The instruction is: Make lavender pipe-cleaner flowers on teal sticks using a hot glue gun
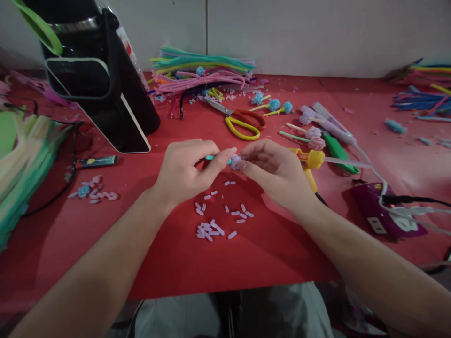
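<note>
My left hand pinches the green stem of a small pipe-cleaner flower between thumb and fingers. Its fluffy lilac head points to the right. The thumb and fingertips of my right hand close in on that head; the thumb touches it, and the rest of the fingers are curled. Below both hands, short lilac pieces lie in a small heap, with several others scattered over the red surface. More lilac pieces and a blue one lie at the left.
Scissors with red and yellow handles lie beyond my hands. A yellow glue gun is beside my right hand, near finished-looking flower heads. A purple power strip with cables sits right; a tall black container and pipe cleaners stand behind.
</note>
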`<state>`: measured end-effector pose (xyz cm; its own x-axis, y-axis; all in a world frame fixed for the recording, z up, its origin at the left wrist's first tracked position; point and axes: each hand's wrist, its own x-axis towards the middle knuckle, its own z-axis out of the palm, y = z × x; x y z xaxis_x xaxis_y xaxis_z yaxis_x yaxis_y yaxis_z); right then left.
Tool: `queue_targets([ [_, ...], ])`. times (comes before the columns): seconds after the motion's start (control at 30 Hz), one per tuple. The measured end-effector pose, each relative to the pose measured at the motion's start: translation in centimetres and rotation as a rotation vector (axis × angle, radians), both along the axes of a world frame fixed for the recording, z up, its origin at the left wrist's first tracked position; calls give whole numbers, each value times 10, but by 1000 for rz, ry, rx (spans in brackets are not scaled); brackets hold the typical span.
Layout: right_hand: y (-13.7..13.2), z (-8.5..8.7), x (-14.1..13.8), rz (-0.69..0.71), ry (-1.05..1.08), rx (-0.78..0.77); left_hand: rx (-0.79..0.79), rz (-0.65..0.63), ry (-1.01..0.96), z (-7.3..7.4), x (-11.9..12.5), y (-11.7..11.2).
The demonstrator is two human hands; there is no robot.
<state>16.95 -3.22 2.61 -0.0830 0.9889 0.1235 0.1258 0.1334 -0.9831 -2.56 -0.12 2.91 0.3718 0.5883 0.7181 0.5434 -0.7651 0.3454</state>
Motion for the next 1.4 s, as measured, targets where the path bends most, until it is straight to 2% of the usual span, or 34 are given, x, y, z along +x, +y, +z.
queue_targets([
  [0.17, 1, -2, -1, -6, -3, 10, -29, 1, -1, -1, 0, -1],
  [0.33, 2, -7, 2, 17, -61, 31, -143, 40, -59, -2, -3, 4],
  [0.43, 2, -8, 6, 61, -265, 58, -261, 67, -150, -7, -7, 14],
  [0.53, 3, 0, 7, 165, -528, 31, -408, 20, -243, -16, -10, 25],
  [0.7, -5, 33, 12, 416, -1080, 17, -563, -27, -332, -25, -12, 36],
  [0.8, -29, 48, 36, 545, -1211, -132, -606, -51, -377, -26, -13, 37],
  [0.87, -47, 49, 60, 493, -1315, -334, -625, -65, -400, -26, -14, 38],
  [0.93, -61, 42, 85, 265, -1430, -441, -639, -74, -410, -26, -13, 39],
  [0.97, -64, 36, 95, 127, -1466, -437, -645, -76, -415, -26, -13, 39],
  [1.03, -63, 22, 110, -83, -1412, -378, -651, -86, -416, -26, -13, 40],
  [1.1, -52, 8, 113, -178, -1256, -212, -651, -94, -405, -26, -13, 40],
  [1.17, -35, -4, 106, -156, -1063, -72, -664, -97, -381, -26, -14, 40],
  [1.23, -19, -12, 94, -164, -864, -29, -682, -100, -354, -25, -15, 40],
  [1.4, -2, -22, 61, 16, -363, -115, -711, -116, -340, -27, -17, 41],
])
